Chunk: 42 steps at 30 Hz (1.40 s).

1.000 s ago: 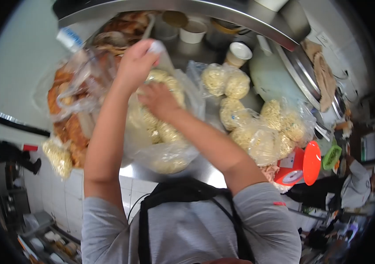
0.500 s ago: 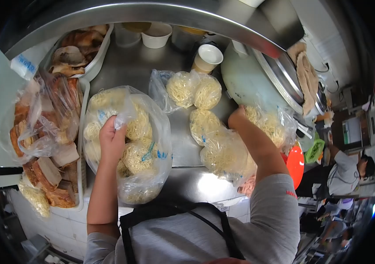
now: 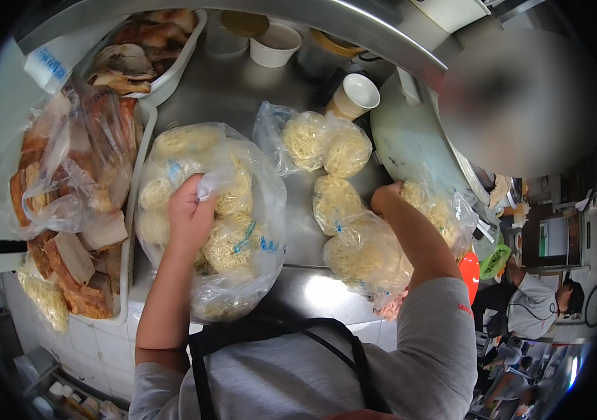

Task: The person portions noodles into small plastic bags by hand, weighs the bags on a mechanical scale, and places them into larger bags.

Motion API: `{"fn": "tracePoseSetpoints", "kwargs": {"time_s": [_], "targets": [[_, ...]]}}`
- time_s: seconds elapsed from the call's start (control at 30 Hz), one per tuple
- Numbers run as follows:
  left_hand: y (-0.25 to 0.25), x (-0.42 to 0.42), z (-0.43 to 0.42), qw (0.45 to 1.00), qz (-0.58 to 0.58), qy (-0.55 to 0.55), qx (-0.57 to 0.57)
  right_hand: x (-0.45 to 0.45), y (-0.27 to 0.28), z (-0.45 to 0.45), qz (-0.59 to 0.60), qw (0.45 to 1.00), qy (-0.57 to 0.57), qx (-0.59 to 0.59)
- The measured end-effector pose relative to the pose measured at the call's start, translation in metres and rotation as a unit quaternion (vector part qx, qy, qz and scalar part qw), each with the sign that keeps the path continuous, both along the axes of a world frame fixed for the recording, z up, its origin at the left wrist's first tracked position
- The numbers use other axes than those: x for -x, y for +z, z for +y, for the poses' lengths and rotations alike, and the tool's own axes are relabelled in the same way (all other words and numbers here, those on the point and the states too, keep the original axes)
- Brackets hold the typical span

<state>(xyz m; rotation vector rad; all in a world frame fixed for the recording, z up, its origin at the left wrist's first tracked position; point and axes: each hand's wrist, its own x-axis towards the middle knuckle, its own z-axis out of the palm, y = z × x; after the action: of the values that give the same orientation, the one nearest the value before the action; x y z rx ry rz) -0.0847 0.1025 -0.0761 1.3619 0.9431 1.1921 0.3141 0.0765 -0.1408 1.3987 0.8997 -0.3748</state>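
The left hand [image 3: 193, 213], fingers closed, grips the rim of a large clear plastic bag of yellow noodles [image 3: 268, 231] on the steel counter [image 3: 299, 241]. Only it tends that bag now: the right hand [image 3: 384, 198] has moved to a smaller clear noodle bag [image 3: 437, 210], its grip hidden.

The bare left hand [image 3: 192, 215] is curled into a fist, thumb uppermost, at the end of a bare left forearm [image 3: 169, 301] extended forward and slightly inward. The bare right hand [image 3: 385, 199], its fingers largely hidden, also reaches forward; the bare right forearm [image 3: 421, 241] slants inward from a short grey fabric sleeve [image 3: 437, 329].
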Motion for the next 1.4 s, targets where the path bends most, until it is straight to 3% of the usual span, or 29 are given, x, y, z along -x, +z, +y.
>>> {"fn": "tracePoseSetpoints", "kwargs": {"time_s": [0.07, 0.17, 0.2, 0.23, 0.3, 0.37, 0.43, 0.5, 0.6, 0.63, 0.7, 0.77, 0.83, 0.97, 1.07, 1.17, 1.23, 1.3, 1.37, 1.4], "targets": [[0.000, -0.001, 0.000, 1.000, -0.008, -0.003, 0.001, 0.009, 0.024, -0.005, 0.082, 0.991, 0.044, -0.100], [-0.008, 0.004, 0.002, 1.000, -0.006, -0.009, -0.008, 0.016, 0.055, 0.016, 0.257, 0.944, 0.021, -0.204], [-0.008, 0.005, 0.003, 1.000, 0.001, -0.004, -0.004, 0.042, 0.087, 0.009, 0.382, 0.859, 0.007, -0.341], [-0.007, 0.005, 0.003, 1.000, 0.010, 0.003, 0.002, 0.075, 0.129, -0.005, 0.495, 0.738, -0.012, -0.459], [-0.003, 0.003, 0.004, 1.000, 0.009, 0.011, 0.002, 0.146, 0.181, -0.029, 0.636, 0.611, -0.069, -0.466], [0.001, 0.004, 0.007, 0.999, 0.029, 0.008, 0.030, 0.207, 0.190, -0.054, 0.702, 0.532, 0.076, -0.467], [0.012, 0.007, 0.011, 0.997, 0.031, -0.006, 0.073, 0.253, 0.156, -0.070, 0.711, 0.497, 0.161, -0.471], [0.034, 0.014, 0.016, 0.991, 0.026, -0.019, 0.133, 0.276, 0.123, -0.088, 0.681, 0.567, 0.171, -0.430], [0.080, 0.036, 0.017, 0.993, 0.070, -0.015, 0.093, 0.273, 0.152, -0.100, 0.685, 0.680, 0.107, -0.239], [0.095, 0.042, 0.019, 0.996, 0.051, -0.012, 0.075, 0.270, 0.154, -0.105, 0.644, 0.714, 0.151, -0.231], [0.122, 0.046, 0.022, 0.999, 0.007, -0.021, 0.036, 0.274, 0.164, -0.116, 0.655, 0.686, 0.147, -0.281], [0.138, 0.038, 0.020, 0.997, 0.036, -0.063, -0.010, 0.283, 0.170, -0.128, 0.651, 0.635, 0.186, -0.372], [0.149, 0.025, 0.011, 0.992, 0.081, -0.085, -0.040, 0.302, 0.175, -0.128, 0.672, 0.589, 0.142, -0.425], [0.147, 0.023, 0.010, 0.980, 0.155, -0.090, -0.082, 0.324, 0.174, -0.131, 0.701, 0.518, 0.131, -0.472], [0.142, 0.034, -0.009, 0.954, 0.241, -0.078, -0.159, 0.319, 0.185, -0.140, 0.662, 0.474, 0.210, -0.542], [0.134, 0.048, -0.037, 0.904, 0.314, -0.076, -0.280, 0.307, 0.182, -0.113, 0.610, 0.283, 0.272, -0.688], [0.124, 0.050, -0.061, 0.890, 0.329, -0.015, -0.317, 0.307, 0.181, -0.091, 0.565, 0.244, 0.309, -0.725], [0.107, 0.057, -0.079, 0.882, 0.341, 0.027, -0.324, 0.309, 0.174, -0.071, 0.591, 0.266, 0.301, -0.700], [0.085, 0.058, -0.104, 0.881, 0.338, 0.109, -0.312, 0.310, 0.159, -0.055, 0.676, 0.351, 0.241, -0.601], [0.073, 0.050, -0.122, 0.874, 0.325, 0.181, -0.313, 0.311, 0.159, -0.049, 0.680, 0.331, 0.204, -0.622]]}}
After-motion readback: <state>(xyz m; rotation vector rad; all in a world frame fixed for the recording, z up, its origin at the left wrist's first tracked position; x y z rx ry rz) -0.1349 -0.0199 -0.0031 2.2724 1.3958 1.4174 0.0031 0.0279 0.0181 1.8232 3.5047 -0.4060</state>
